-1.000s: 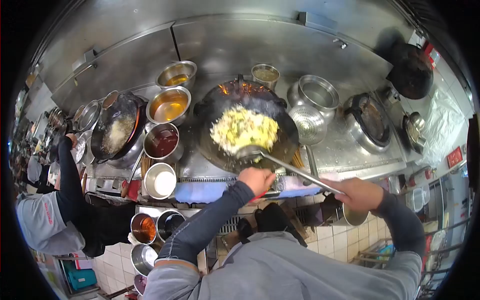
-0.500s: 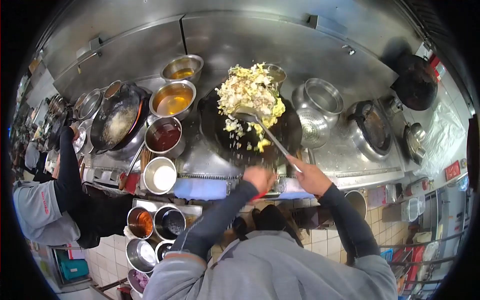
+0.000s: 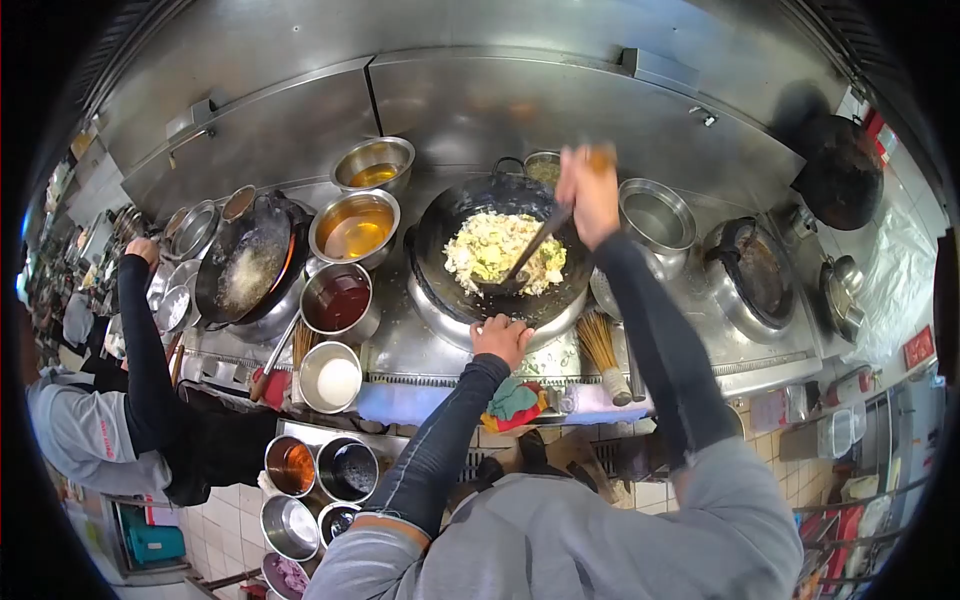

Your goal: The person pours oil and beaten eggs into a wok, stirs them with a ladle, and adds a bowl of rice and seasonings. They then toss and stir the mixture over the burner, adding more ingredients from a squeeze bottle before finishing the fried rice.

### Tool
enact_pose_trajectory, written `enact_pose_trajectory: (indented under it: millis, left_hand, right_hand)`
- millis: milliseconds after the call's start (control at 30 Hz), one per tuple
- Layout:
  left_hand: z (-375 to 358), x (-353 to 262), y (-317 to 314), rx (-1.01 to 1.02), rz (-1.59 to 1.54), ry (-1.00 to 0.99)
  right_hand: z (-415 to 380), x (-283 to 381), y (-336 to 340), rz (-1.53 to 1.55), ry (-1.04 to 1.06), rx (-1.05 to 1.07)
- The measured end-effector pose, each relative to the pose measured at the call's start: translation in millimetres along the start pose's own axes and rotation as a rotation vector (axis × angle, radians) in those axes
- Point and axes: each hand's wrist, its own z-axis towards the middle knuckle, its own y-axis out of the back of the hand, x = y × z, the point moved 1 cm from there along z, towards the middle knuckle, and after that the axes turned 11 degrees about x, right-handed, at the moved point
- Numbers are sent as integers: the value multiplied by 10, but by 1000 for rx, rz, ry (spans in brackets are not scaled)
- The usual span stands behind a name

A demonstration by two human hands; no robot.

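Observation:
The black wok (image 3: 455,205) sits on the burner in front of me. Fried rice with yellow egg (image 3: 490,245) lies in its bowl. My right hand (image 3: 590,195) is raised over the far right side of the wok, closed around the handle of a ladle (image 3: 538,243). The ladle slants down to the left, its head pressed into the rice. At the near rim of the wok my left hand (image 3: 503,340) is closed over the edge, its fingers pointing forward. A coloured cloth (image 3: 515,402) hangs just below that hand.
Left of the wok stand bowls of oil (image 3: 355,230), a pot of red sauce (image 3: 337,302) and a pot of white grains (image 3: 331,378). A bamboo brush (image 3: 600,350) lies at right. A co-worker (image 3: 110,430) stands at left beside another wok (image 3: 248,270).
The rice, airborne before, now lies in the wok. My right hand moved up and forward, turning the ladle downward into the rice. My left hand, blurred earlier, rests at the wok's rim.

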Motion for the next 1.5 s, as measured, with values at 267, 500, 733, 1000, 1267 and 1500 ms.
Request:
enact_pose_trajectory:
  millis: [267, 500, 733, 1000, 1267, 1500]
  left_hand:
    - [-44, -49, 36, 65, 14, 100]
    - [-10, -104, 102, 142, 5, 156]
    - [3, -91, 64, 166, 9, 189]
    - [-27, -117, 92, 107, 15, 169]
    - [-13, -121, 96, 129, 13, 178]
    - [-18, -123, 93, 110, 2, 180]
  right_hand:
    - [455, -442, 168, -393, 170, -220]
    - [562, -147, -296, -284, 99, -29]
    - [843, -54, 135, -289, 140, -159]
    - [882, -326, -183, -130, 184, -75]
    - [1390, -469, 239, -442, 65, -118]
    - [1420, -526, -109, -263, 141, -4]
